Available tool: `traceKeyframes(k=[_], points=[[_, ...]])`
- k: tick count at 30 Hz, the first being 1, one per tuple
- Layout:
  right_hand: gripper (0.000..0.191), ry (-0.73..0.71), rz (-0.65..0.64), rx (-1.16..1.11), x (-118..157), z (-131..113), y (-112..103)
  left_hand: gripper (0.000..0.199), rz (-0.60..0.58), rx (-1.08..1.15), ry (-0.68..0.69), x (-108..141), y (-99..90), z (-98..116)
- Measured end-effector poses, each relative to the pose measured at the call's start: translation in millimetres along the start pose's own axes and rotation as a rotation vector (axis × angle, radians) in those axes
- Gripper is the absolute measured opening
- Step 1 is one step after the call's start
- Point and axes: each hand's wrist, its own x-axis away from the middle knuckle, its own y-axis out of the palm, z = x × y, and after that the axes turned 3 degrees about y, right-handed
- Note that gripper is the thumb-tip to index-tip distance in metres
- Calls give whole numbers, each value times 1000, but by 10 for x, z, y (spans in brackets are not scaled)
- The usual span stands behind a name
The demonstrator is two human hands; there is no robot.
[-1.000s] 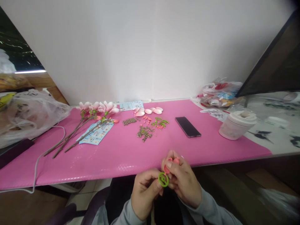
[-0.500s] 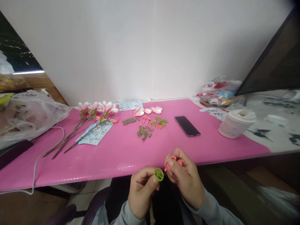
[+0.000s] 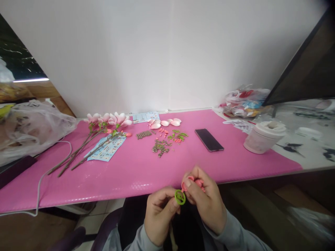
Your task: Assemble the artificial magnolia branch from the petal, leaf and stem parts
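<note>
Between thumb and fingers, my left hand (image 3: 161, 213) pinches a green ring-shaped piece (image 3: 180, 197) with a small hub and spokes. Close beside it, my right hand (image 3: 205, 198) is closed on a coral-pink flower piece (image 3: 189, 182), partly covered by the thumb and fingers. The green ring sits at the lower edge of the pink piece; whether they touch I cannot tell. Both hands are held just over the front edge of the pink-covered table (image 3: 125, 190). Farther back lie brown-green small parts (image 3: 161, 147), green leaf pieces (image 3: 183, 135) and pale pink petals (image 3: 164, 123).
Assembled magnolia stems (image 3: 81, 153) rest at left, over a printed instruction sheet (image 3: 111, 150). A row of stick-like parts (image 3: 143, 134) lies mid-table. A phone (image 3: 209, 140) and a white lidded cup (image 3: 264, 137) stand right, a plastic bag (image 3: 34, 129) far left.
My two hands have come closer together. The green ring moved slightly right and down, and the pink piece shifted a little left, narrowing the gap between them.
</note>
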Motion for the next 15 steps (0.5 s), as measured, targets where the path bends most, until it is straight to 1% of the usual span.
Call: traceKeyframes(k=[6,12,13,15], points=[[23,-13,3,94,-5,-8,4,27,-11,3,-41,-11,15,21],[19,-101,-2,256,7,-67,-17,23,-14,65,-101,-45,-10,-54],[17,-90,-8,252,-2,-70,-23,22,-15,84,-99,-51,-17,-76],[13,-10,-39,157,-38,-55,-40,21,-12,127,-84,-64,-30,-121]])
